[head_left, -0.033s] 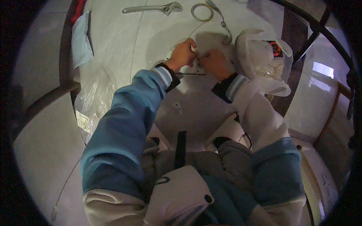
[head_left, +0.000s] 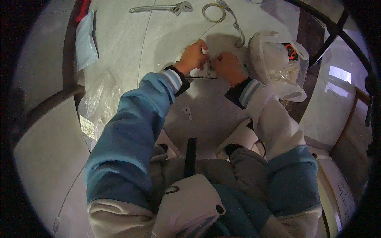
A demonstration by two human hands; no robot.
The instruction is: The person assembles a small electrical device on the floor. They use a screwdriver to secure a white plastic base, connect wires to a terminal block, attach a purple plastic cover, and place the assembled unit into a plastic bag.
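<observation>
My left hand (head_left: pixel 193 58) is closed round a small white piece (head_left: pixel 204 50), whose end shows between thumb and fingers; its kind cannot be made out. Close beside it on the right, my right hand (head_left: pixel 230 68) has its fingers curled together, and whatever they may pinch is hidden. A narrow gap separates the two hands. Below them, near the table's front edge, lies a pale flat plate (head_left: pixel 208 72) with small dark spots, mostly covered by the left hand.
Beyond my hands lie an adjustable wrench (head_left: pixel 162 8), a coil of wire (head_left: pixel 213 13) and a grey strap (head_left: pixel 234 22). A white plastic bag (head_left: pixel 266 59) holding a black-and-orange item stands right. Left are a clear plastic bag (head_left: pixel 104 99) and a pale blue packet (head_left: pixel 86 43).
My right hand has shifted slightly to the right, its fingertips a little farther from the left hand. The left hand keeps its hold on the small white piece.
</observation>
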